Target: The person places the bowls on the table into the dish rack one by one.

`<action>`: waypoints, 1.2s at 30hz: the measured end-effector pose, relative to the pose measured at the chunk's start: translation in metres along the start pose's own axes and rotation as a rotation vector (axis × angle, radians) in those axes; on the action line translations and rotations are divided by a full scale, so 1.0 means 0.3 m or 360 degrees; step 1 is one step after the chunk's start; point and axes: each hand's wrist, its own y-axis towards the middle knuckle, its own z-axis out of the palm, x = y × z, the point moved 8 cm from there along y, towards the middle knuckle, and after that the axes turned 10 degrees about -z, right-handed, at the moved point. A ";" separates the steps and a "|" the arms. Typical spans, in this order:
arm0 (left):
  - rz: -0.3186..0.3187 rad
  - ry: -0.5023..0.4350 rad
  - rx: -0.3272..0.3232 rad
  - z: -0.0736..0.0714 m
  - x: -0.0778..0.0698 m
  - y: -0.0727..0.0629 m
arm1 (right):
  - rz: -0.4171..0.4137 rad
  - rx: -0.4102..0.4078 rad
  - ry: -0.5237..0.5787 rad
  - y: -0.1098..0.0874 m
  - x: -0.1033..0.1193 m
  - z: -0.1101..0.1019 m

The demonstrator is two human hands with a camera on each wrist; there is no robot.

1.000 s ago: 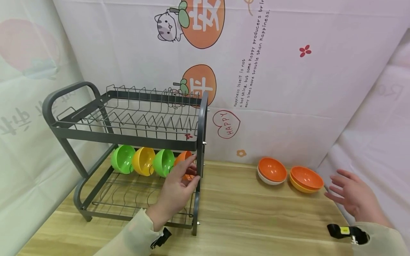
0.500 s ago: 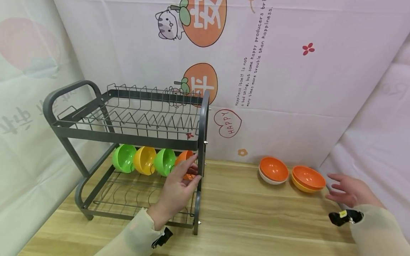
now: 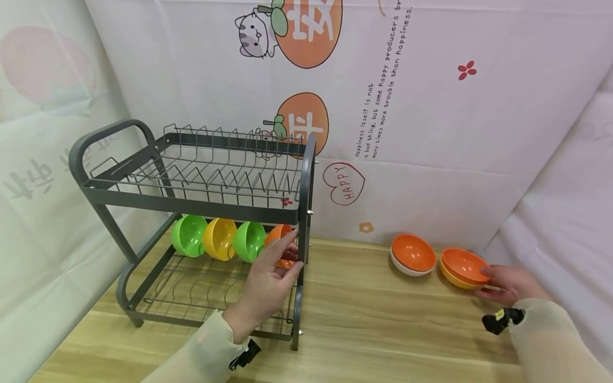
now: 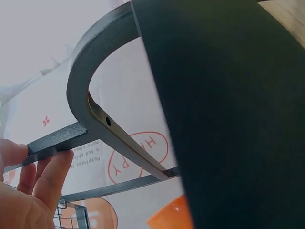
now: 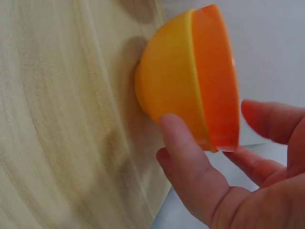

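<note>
A two-tier dark grey dish rack (image 3: 191, 201) stands on the left; my left hand (image 3: 263, 284) grips its right front post. The left wrist view shows thumb and fingers on either side of the post (image 4: 57, 140). Near that hand, an orange bowl (image 3: 278, 234) on the lower tier is partly hidden. At the right, my right hand (image 3: 512, 284) reaches the edge of an orange bowl (image 3: 464, 264) nested in a yellow bowl (image 3: 452, 279). In the right wrist view its spread fingers and thumb straddle the rims, one fingertip right at the yellow bowl (image 5: 171, 71).
Standing on edge in the lower tier are a green bowl (image 3: 189, 236), a yellow bowl (image 3: 220, 239) and another green bowl (image 3: 250, 242). An orange bowl (image 3: 414, 252) nested in a white bowl (image 3: 407, 269) sits on the wooden table (image 3: 383, 324) near the printed backdrop (image 3: 431, 133).
My right hand has moved left to the edge of the orange and yellow bowls, which stay in place. The left hand keeps its hold on the rack post. The head view has shifted slightly.
</note>
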 end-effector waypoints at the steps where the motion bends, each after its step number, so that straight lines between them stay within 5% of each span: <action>1: 0.0003 0.0000 -0.0002 0.000 -0.001 0.000 | -0.0012 -0.0012 -0.0026 0.000 -0.001 0.001; 15: -0.0025 -0.0004 -0.0009 0.000 0.000 0.002 | -0.0071 -0.0092 -0.0124 -0.002 0.001 0.002; 26: -0.0027 0.0022 -0.0019 -0.002 0.001 0.001 | -0.0144 -0.0064 -0.0502 -0.025 0.021 -0.005; 36: -0.0054 0.0017 -0.0014 0.000 0.004 0.002 | -0.0347 -0.0059 -0.0828 -0.039 0.038 -0.004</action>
